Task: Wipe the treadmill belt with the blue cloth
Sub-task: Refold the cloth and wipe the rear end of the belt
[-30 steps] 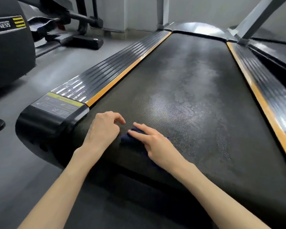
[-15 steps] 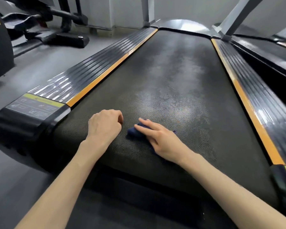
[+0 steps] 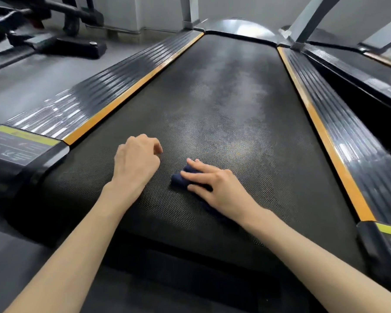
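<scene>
Pressing a small, crumpled dark blue cloth (image 3: pixel 180 178) onto the black textured treadmill belt (image 3: pixel 235 105), the right hand (image 3: pixel 221 188) has its fingers (image 3: pixel 199 176) stretched nearly straight and flat. The cloth is pinned beneath them, not gripped. Only the cloth's left end shows beyond the fingertips, with the rest hidden under the palm. It sits near the belt's near end, about midway across the width.

The left hand (image 3: pixel 136 161) is just beside the cloth on its left and apart from it. Its fingers are curled into a loose fist with nothing in them. It lies low on the belt, though actual contact cannot be told.

Pale, dull grey patches mark the belt farther up. Ribbed black side rails edged with orange strips run along the left (image 3: pixel 99 93) and right (image 3: pixel 339 123). A grey label with a yellow-green stripe (image 3: pixel 20 143) covers the left rail's near end cap. At the far end sit a glossy dark motor cover (image 3: pixel 239 28) and a slanted grey upright post (image 3: pixel 309 19). On the grey floor (image 3: pixel 20 86) to the upper left stands the black base of another exercise machine (image 3: pixel 61 44).
</scene>
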`<action>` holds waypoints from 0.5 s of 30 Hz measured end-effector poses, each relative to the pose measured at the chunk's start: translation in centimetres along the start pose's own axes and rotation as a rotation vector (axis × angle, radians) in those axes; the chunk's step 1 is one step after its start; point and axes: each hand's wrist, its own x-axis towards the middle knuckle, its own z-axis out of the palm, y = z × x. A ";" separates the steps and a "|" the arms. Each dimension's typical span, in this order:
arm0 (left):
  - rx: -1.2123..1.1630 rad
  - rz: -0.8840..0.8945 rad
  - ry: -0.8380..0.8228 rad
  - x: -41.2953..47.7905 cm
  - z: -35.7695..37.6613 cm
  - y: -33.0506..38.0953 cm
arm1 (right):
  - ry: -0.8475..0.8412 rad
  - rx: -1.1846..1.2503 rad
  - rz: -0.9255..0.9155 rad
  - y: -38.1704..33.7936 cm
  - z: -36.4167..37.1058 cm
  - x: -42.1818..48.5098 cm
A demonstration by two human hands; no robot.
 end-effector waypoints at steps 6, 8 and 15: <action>-0.048 0.129 -0.197 1.2 2.3 2.5 | 0.135 -0.132 0.330 7.7 -3.2 4.1; -0.036 0.093 -0.163 2.1 2.5 2.6 | 0.250 -0.144 0.528 9.3 -4.4 5.4; -0.081 0.029 -0.066 3.5 2.9 2.2 | 0.120 -0.117 0.220 8.7 -2.2 5.1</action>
